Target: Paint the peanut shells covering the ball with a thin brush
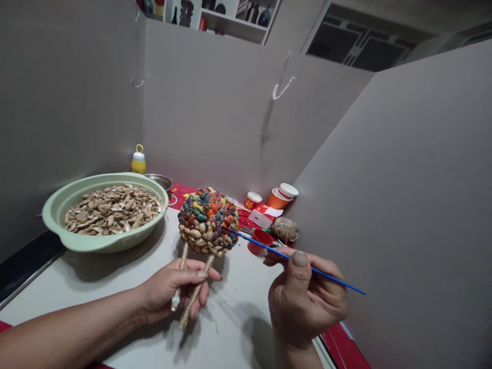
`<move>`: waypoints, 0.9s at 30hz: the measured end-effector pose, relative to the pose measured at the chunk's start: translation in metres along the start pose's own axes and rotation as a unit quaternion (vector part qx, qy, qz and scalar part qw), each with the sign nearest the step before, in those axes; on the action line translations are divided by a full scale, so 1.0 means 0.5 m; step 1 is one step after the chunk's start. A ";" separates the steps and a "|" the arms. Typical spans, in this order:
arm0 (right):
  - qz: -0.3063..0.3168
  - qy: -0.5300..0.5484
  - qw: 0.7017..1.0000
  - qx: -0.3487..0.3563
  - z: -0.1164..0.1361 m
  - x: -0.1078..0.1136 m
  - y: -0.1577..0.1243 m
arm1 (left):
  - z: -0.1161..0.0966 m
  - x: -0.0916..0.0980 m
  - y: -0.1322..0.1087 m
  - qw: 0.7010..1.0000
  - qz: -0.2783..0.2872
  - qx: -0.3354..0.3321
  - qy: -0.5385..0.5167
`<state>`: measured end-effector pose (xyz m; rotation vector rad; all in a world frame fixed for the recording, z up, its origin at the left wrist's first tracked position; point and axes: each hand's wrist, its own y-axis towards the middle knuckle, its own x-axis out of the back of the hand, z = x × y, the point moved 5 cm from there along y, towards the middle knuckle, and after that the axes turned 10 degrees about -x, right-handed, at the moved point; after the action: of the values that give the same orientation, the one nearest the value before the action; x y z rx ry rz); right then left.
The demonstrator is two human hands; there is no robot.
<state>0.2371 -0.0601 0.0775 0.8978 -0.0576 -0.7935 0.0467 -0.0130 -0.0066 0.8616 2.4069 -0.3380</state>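
My left hand is closed around two twine-wrapped sticks that carry a round ball of peanut shells, partly painted in many colours, its lower part bare. It holds the ball upright above the white table. My right hand pinches a thin blue paintbrush. The brush tip touches the right side of the ball.
A pale green colander full of peanut shells sits at the left, with a yellow bottle and a metal bowl behind it. A red cup, ball of twine, paper cups and small box stand at right. Grey partition walls enclose the table.
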 end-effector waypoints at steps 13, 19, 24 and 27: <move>0.135 -0.062 0.973 0.179 0.020 -0.002 -0.033 | -0.008 0.008 0.006 1.000 -0.021 -0.016 -0.004; 0.118 -0.074 0.969 0.202 0.024 -0.001 -0.036 | -0.006 0.010 0.004 1.000 -0.015 -0.014 -0.003; 0.145 -0.083 0.966 0.195 0.024 -0.007 -0.040 | -0.008 0.011 0.004 0.999 -0.022 -0.020 -0.015; 0.154 -0.080 0.965 0.197 0.026 -0.006 -0.042 | -0.009 0.010 0.005 0.999 -0.025 -0.021 -0.022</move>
<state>0.2179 -0.0747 0.0714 1.1635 -0.5024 -0.5673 0.0433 -0.0065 -0.0061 0.7684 2.3897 -0.3207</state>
